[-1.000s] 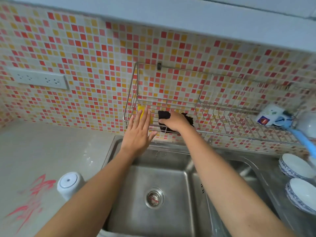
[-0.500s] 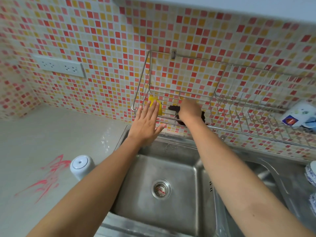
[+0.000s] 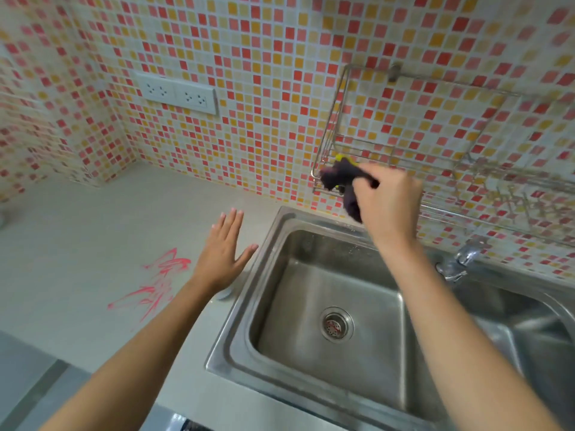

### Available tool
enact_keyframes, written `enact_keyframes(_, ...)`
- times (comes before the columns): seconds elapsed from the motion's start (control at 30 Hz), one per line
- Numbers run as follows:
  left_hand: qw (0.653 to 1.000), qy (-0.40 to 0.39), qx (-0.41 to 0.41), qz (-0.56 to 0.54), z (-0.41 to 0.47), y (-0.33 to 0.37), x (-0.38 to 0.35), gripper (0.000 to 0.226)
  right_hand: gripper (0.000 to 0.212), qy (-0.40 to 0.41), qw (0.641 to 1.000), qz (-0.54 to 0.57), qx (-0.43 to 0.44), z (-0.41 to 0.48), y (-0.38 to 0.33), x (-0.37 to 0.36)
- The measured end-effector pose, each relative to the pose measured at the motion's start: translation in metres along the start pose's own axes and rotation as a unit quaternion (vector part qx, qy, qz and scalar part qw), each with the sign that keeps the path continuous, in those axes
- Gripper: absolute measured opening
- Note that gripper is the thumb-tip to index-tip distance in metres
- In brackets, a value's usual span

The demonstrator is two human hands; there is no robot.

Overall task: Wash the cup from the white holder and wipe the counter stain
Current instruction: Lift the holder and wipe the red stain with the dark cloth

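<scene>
At the wall-mounted wire rack [image 3: 404, 163], a dark crumpled cloth [image 3: 345, 181] is clamped in the right hand [image 3: 389, 200]. Left hand [image 3: 222, 253] is held spread, empty, hiding the cup. Step: wiping; carriage to the red scribbled counter stain [image 3: 158, 281] is required next.

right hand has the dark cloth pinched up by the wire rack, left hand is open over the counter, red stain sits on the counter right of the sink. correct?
Not quite: the red stain lies on the counter left of the sink, as the head view shows. The rest holds: the right hand pinches the dark cloth by the wire rack, and the left hand is open over the counter.
</scene>
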State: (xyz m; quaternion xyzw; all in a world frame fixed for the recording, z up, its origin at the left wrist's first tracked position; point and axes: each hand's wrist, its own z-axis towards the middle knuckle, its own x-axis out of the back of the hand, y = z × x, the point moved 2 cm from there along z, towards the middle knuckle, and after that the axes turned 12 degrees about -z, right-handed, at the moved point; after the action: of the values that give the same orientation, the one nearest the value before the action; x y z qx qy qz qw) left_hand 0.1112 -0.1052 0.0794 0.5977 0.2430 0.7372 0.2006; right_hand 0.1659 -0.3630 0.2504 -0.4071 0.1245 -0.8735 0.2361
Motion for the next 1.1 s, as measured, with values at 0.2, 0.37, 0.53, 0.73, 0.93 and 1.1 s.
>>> enact_keyframes(0.2, 0.993, -0.044, 0.000, -0.109, -0.029, -0.072, 0.001, 0.094, 0.031, -0.199, 0.971, -0.016, -0.134, -0.131, -0.024, -0.112)
enact_keyframes(0.37, 0.966, -0.081, 0.042, -0.240, -0.039, -0.123, -0.014, 0.117, 0.029, -0.273, 0.934, -0.058, -0.223, -0.217, -0.052, -0.183)
enact_keyframes(0.53, 0.939, -0.100, 0.051, -0.325, -0.030, -0.145, -0.026, 0.109, 0.027, -0.281, 0.926, -0.086, -0.239, -0.263, -0.085, -0.215)
enact_keyframes(0.73, 0.930, -0.123, 0.041, -0.345, -0.025, -0.154, -0.026, 0.088, 0.042, -0.340, 0.925, -0.128, -0.106, -0.304, -0.084, -0.231)
enact_keyframes(0.93, 0.920, -0.019, 0.059, -0.386, -0.019, -0.157, 0.014, 0.089, 0.054, -0.413, 0.897, -0.156, 0.013, -0.304, -0.079, -0.256)
enact_keyframes(1.1, 0.938, 0.069, 0.063, -0.335, -0.011, -0.189, 0.083, 0.089, 0.053, -0.405, 0.889, -0.204, 0.054, -0.291, -0.115, -0.299)
